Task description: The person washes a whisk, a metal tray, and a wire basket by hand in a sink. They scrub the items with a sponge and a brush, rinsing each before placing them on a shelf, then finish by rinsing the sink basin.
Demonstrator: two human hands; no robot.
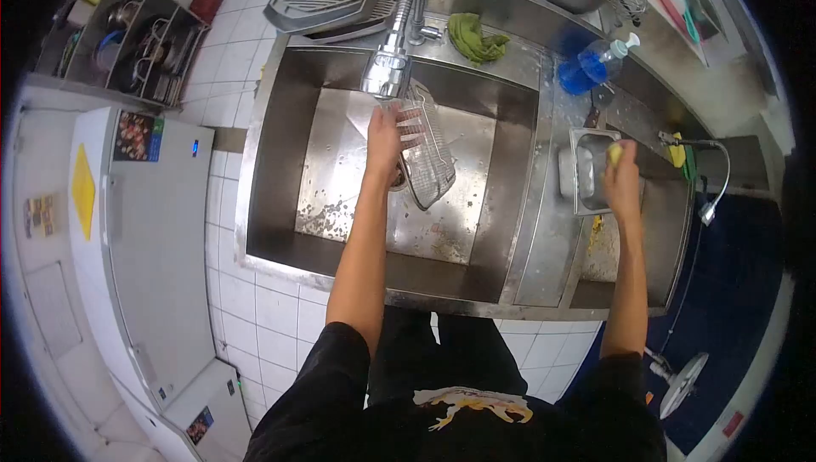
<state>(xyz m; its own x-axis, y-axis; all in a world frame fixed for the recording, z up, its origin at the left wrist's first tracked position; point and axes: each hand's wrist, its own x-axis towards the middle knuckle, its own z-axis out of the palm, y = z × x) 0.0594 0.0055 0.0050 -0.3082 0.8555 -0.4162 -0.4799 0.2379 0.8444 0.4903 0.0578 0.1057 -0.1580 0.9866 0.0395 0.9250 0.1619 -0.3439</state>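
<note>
Under the tap (388, 75), my left hand (387, 141) is open, its fingers spread across the near side of a wire mesh basket (435, 164). That basket leans at a slant in the large steel sink (340, 198). My right hand (622, 180) is closed on a yellow sponge (615, 154), of which only a small part shows between the fingers. Just left of this hand, a small steel pan (586, 207) with whitish suds in it rests over the narrow right-hand basin (599, 258).
Grey slatted trays (319, 3) lie behind the sink at left. A green cloth (476, 39) is bunched by the tap. Blue liquid fills a pump bottle (586, 67) at the back right. A second, thin tap (718, 181) curves over the right edge.
</note>
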